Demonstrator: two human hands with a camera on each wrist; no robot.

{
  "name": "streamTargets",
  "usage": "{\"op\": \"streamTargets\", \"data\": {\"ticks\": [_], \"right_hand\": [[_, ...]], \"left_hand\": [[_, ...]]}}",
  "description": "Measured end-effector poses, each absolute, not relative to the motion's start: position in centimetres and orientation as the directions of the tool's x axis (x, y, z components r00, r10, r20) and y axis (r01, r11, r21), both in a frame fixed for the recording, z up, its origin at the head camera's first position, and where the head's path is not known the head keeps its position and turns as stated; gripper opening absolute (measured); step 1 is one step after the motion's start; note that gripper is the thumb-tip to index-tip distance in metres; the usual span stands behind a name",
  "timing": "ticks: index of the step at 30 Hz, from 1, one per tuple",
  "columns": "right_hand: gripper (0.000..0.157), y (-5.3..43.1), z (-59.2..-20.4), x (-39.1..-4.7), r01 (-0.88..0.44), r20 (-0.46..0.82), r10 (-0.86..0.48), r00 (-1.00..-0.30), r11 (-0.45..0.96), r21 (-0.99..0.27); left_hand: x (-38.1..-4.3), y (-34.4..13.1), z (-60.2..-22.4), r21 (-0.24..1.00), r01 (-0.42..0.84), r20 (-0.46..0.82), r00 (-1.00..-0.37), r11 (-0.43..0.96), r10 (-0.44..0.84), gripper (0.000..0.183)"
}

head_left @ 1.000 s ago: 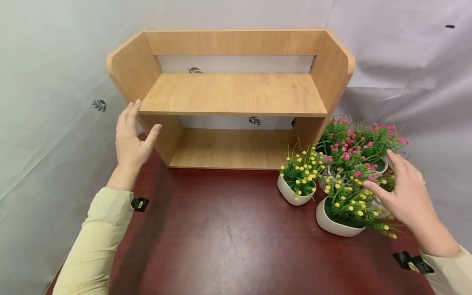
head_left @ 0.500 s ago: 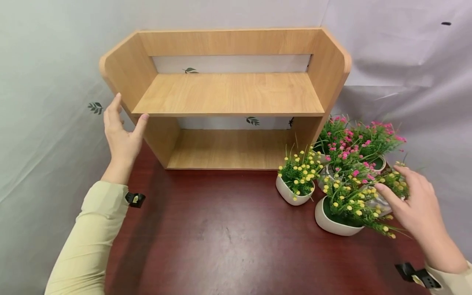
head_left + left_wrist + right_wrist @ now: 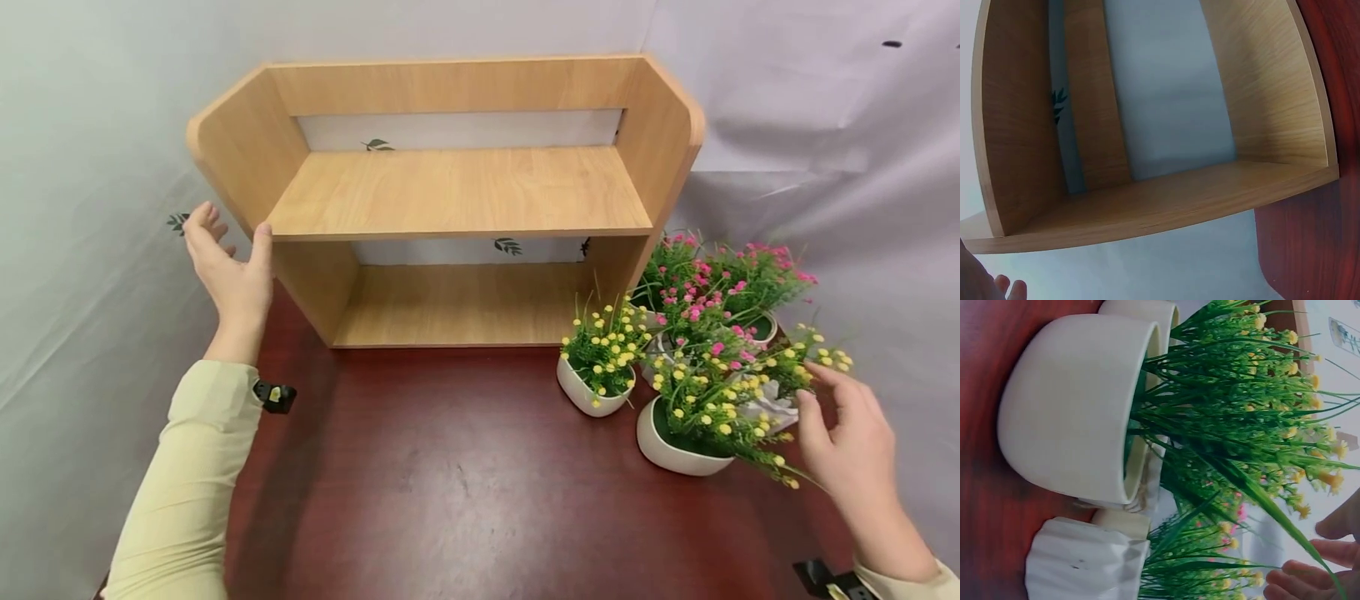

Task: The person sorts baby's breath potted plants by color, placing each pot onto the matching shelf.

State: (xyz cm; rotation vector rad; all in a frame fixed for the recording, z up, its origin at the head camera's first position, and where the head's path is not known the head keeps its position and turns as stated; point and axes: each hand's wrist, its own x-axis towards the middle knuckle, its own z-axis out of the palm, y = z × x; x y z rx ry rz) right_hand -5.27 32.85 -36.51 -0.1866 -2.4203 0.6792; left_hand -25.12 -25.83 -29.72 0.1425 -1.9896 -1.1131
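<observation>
My left hand (image 3: 236, 279) is beside the left side panel of a two-tier wooden shelf (image 3: 457, 192), fingers outside it and spread. Its thumb tip overlaps the panel's front edge. In the left wrist view, part of that hand (image 3: 985, 284) shows below the panel, holding nothing. My right hand (image 3: 855, 442) hovers at the right of the potted flowers, fingers bent loosely, their tips right at a yellow-flowered plant (image 3: 795, 354) with a crinkled white pot (image 3: 1085, 562). In front of that plant is another yellow-flowered one in a smooth cream pot (image 3: 675, 450).
A smaller yellow-flowered pot (image 3: 592, 387) stands at the shelf's right front corner. Pink-flowered plants (image 3: 757, 275) are behind it to the right. Everything stands on a dark red table (image 3: 450, 475), with a pale cloth wall (image 3: 97, 125) around the back and sides.
My left hand has shifted left, from before the shelf's corner to outside the panel. The right hand has moved down and slightly right, its fingers bending more. The head view has turned slightly right.
</observation>
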Motion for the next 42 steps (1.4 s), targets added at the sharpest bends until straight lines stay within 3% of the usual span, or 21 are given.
{"op": "streamTargets", "data": {"ticks": [7, 13, 25, 29, 34, 42], "right_hand": [[0.045, 33.0, -37.8, -4.9, -0.043, 0.559, 0.275, -0.782, 0.871, -0.489], [0.038, 32.9, -38.3, -5.0, -0.084, 0.572, 0.239, -0.785, 0.873, -0.480], [0.032, 33.7, -40.3, -4.3, -0.004, 0.333, 0.170, -0.927, 0.887, -0.463], [0.041, 34.2, -40.8, -4.3, 0.041, 0.154, 0.121, -0.981, 0.894, -0.447], [0.060, 34.5, -41.7, -4.6, 0.068, -0.012, 0.071, -0.997, 0.884, -0.462], [0.072, 34.6, -43.3, -4.5, -0.048, 0.036, -0.034, -0.999, 0.849, -0.526]], "left_hand": [[-25.8, -26.4, -30.1, 0.800, 0.254, 0.555, -0.660, 0.544, -0.507, 0.053], [-26.6, -27.4, -30.3, 0.859, 0.229, 0.481, -0.669, 0.458, -0.567, 0.048], [-27.4, -27.7, -31.1, 0.907, 0.204, 0.397, -0.705, 0.368, -0.588, 0.040], [-27.8, -27.4, -31.2, 0.900, 0.229, 0.416, -0.708, 0.372, -0.571, 0.035], [-28.3, -27.2, -31.3, 0.894, 0.261, 0.432, -0.716, 0.363, -0.548, 0.030], [-28.5, -27.1, -31.3, 0.892, 0.314, 0.444, -0.745, 0.326, -0.498, 0.032]]}}
